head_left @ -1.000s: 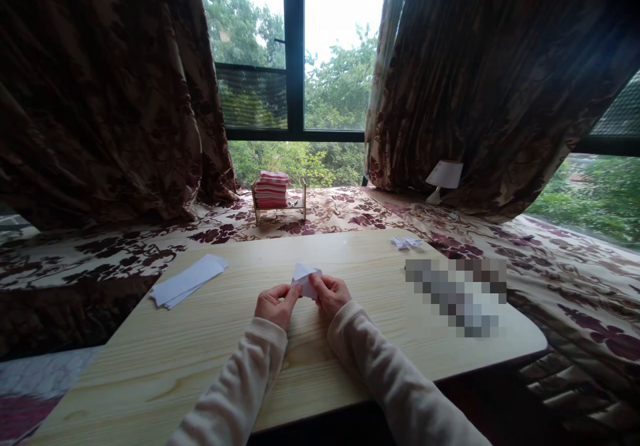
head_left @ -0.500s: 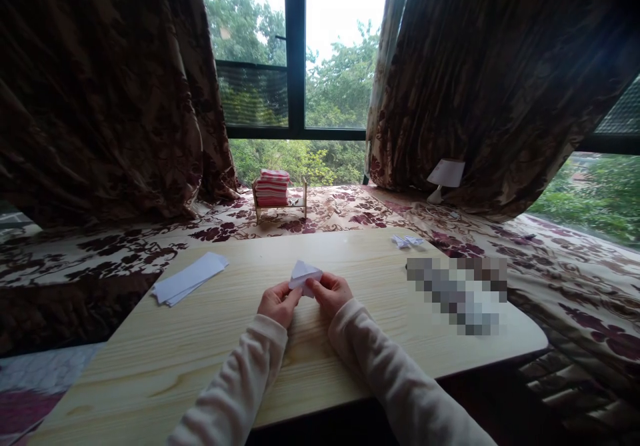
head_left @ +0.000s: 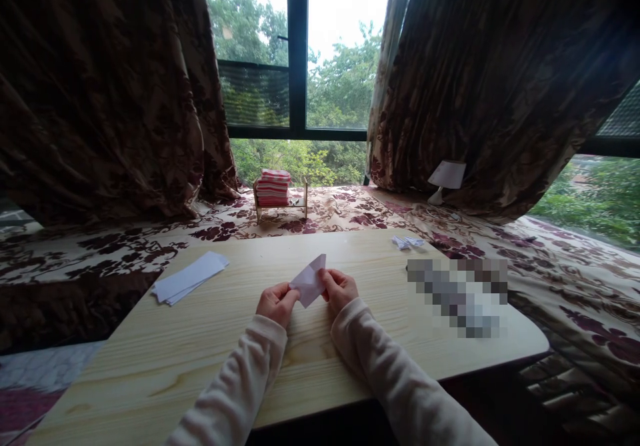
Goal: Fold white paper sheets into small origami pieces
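Both of my hands hold one small piece of folded white paper [head_left: 311, 281] just above the light wooden table [head_left: 240, 359]. My left hand [head_left: 276, 303] pinches its lower left corner with closed fingers. On the right edge of the paper, my right hand [head_left: 341, 289] grips with fingers curled. The paper stands tilted, one pointed corner up.
A stack of white paper strips [head_left: 189, 278] lies at the table's left. A small folded paper piece [head_left: 407, 241] sits at the far right edge, near a blurred patch. A miniature wooden bed [head_left: 278, 195], a small white lamp [head_left: 445, 178], floral cloth and dark curtains lie beyond.
The folded paper has been turned and opened upward, so a pointed corner now sticks up. Both hands stay in about the same place.
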A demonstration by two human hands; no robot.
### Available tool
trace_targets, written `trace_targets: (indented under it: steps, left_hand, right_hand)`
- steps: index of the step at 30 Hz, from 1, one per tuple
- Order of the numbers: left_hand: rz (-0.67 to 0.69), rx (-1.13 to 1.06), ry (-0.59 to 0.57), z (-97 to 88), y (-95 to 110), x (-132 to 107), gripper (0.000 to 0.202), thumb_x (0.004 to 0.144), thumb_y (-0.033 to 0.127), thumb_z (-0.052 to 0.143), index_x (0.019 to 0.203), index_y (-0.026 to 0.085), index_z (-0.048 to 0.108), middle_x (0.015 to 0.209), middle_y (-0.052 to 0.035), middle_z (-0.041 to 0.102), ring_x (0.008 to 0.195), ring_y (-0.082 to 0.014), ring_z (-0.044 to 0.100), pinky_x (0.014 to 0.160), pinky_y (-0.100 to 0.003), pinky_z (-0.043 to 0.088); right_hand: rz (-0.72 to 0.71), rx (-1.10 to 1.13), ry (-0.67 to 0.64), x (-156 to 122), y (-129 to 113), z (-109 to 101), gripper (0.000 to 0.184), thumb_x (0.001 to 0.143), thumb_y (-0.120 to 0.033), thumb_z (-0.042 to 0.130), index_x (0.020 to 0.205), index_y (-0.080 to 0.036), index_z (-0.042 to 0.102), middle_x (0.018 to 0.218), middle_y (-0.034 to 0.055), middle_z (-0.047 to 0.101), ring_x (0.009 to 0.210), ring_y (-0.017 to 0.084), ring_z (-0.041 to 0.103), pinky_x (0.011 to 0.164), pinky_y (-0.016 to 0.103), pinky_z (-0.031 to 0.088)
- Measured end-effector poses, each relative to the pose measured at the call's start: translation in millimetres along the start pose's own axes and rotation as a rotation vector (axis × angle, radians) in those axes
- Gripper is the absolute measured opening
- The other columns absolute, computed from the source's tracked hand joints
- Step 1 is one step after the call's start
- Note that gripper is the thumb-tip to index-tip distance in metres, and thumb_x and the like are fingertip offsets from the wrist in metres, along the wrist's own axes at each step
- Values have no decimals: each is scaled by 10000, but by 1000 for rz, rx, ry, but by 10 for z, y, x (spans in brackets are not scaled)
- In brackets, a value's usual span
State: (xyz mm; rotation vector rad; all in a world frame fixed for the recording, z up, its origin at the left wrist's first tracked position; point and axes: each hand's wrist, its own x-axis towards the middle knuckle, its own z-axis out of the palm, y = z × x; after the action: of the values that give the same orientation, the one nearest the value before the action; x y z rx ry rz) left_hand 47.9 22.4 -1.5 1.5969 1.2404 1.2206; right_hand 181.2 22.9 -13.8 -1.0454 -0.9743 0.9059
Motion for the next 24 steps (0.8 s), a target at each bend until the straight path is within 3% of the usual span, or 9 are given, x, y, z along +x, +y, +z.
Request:
trace_targets:
  steps: [3,8,11,14,17,20,24]
  left_hand:
    - [25,28,29,9,-28,7,210,621,339,520,514,158,528,456,52,401,462,-84,362,446,-205,291]
    - [236,147,159,5,-100,41,304,640,289,538,908,168,617,705,1,602,620,-127,518,657,-259,431]
    - [379,264,169,-30,-115,56,271,680,273,514,905,174,630,747,-19,620,624,-132,522,672,-277,439]
    - [425,328,158,-65,-88,57,239,735,290,474,837,166,650,692,-31,613,646,-149,527,670,-281,426]
    - [300,200,189,-71,-43,48,259,743,347,472,724,158,648,678,-31,600,681,-156,524,668,-263,407]
    - [98,23,197,-59,-7,38,291,708,406,499,621,152,612,557,9,522,574,-125,472,543,-218,371]
    - [17,-50,190,-49,10,42,339,679,455,515,554,145,566,457,40,422,466,-87,383,431,-195,289]
  right_hand:
    - [16,-5,18,0,-5,13,349,640,-479,575,581,-135,564,329,-70,379,303,44,294,311,189,204]
    - [38,-31,18,-7,28,36,368,619,-490,582,604,-123,599,334,-60,398,303,47,320,304,182,200]
    - [39,-46,10,-8,48,40,372,636,-484,563,613,-115,608,343,-53,402,312,47,331,304,175,204]
    - [27,-50,-3,-2,62,41,358,644,-463,550,630,-111,613,381,-43,423,339,54,362,314,175,237]
    - [10,-51,-19,2,75,40,336,647,-438,545,649,-110,620,414,-36,441,361,58,377,334,182,271]
    - [-10,-57,-37,0,83,40,332,658,-430,534,663,-111,626,413,-35,440,376,64,384,349,187,283]
    - [-46,-74,-66,-17,77,40,317,670,-425,533,662,-122,624,397,-42,423,372,64,371,354,190,275]
